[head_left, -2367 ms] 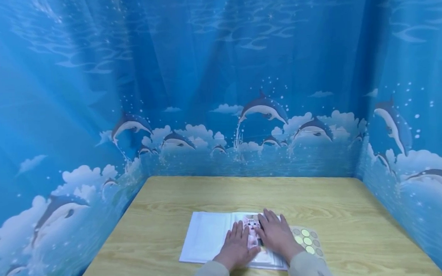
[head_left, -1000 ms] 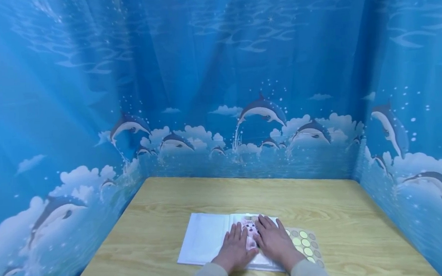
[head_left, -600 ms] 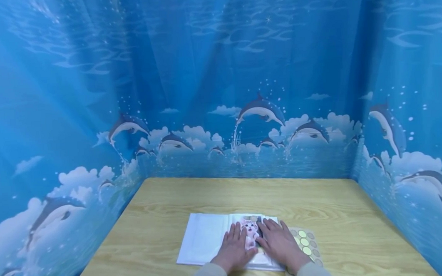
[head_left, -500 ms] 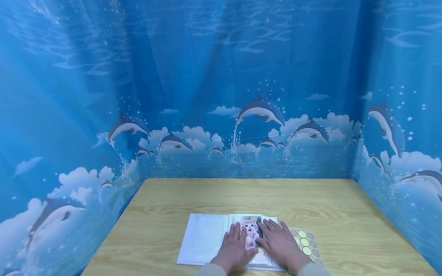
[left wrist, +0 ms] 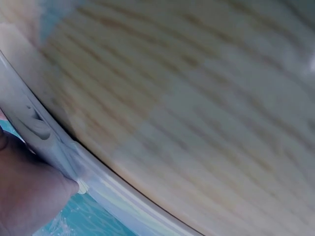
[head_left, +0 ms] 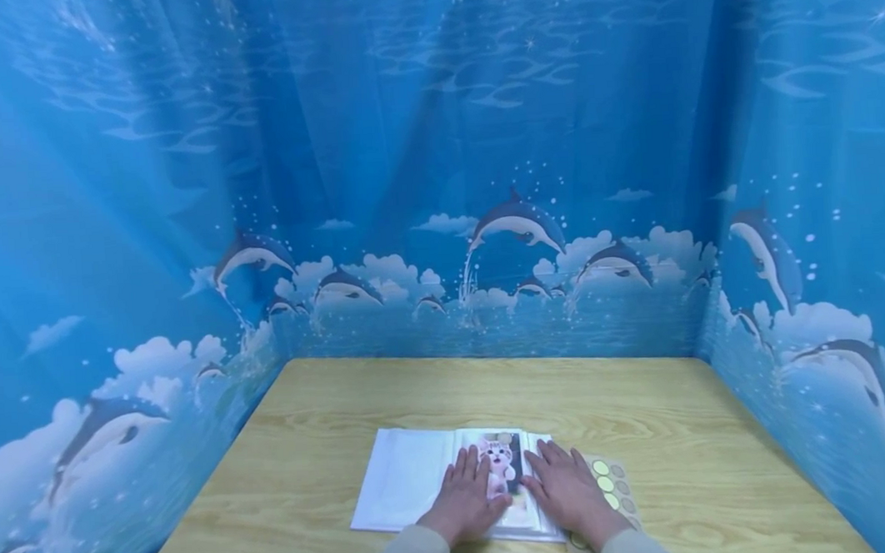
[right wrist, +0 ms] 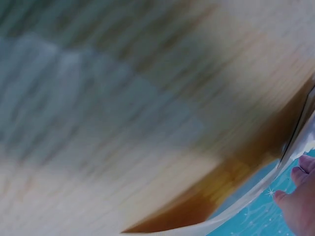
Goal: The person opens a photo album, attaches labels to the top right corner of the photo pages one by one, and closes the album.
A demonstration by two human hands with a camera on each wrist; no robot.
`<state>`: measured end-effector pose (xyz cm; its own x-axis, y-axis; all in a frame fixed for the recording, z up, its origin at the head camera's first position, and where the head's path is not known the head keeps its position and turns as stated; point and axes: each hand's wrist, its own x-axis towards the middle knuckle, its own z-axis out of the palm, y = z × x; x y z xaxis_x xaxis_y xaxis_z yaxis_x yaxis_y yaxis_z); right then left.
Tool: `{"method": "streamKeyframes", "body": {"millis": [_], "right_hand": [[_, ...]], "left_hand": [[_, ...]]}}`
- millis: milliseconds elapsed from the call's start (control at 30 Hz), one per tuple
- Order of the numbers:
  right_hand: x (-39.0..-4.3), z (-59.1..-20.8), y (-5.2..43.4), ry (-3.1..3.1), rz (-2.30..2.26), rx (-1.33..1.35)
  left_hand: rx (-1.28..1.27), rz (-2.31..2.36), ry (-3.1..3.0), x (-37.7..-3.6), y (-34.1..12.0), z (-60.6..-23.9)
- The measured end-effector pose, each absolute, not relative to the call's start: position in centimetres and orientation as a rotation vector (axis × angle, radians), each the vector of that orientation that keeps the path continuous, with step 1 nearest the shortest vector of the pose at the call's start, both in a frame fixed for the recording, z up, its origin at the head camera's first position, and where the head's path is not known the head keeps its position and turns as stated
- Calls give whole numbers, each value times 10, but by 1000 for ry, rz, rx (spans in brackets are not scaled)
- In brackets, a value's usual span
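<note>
A white album (head_left: pixel 404 479), perhaps a small photo album, lies open on the wooden table. On its right page is a kitten picture (head_left: pixel 500 465) with a dark background along its right side. My left hand (head_left: pixel 461 497) rests palm down on that page, fingers straight and partly over the picture's left side. My right hand (head_left: pixel 570 491) lies flat across the album's right edge, thumb beside the picture. In the left wrist view, the thumb (left wrist: pixel 37 191) touches the album's edge. The right wrist view catches some fingers (right wrist: pixel 298 196) by the edge.
A sheet of round yellow and grey stickers (head_left: pixel 611 493) lies at the album's right, partly under my right hand and forearm. The wooden table (head_left: pixel 388 388) reaches back to a blue dolphin-print curtain (head_left: pixel 495 140) on three sides.
My right hand has slid to the right and slightly nearer, off the kitten picture, so more of its dark side shows. The left hand stays almost in place on the page.
</note>
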<state>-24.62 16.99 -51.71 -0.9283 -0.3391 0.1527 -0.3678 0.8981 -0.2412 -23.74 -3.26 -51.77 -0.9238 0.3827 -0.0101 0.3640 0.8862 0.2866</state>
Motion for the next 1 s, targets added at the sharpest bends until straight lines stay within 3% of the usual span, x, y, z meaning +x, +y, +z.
{"method": "streamKeyframes", "body": {"millis": [1000], "right_hand": [[-243,-524,166,-3018,411,557]], "left_hand": [[538,587,2882,-237,-44,-501]]}}
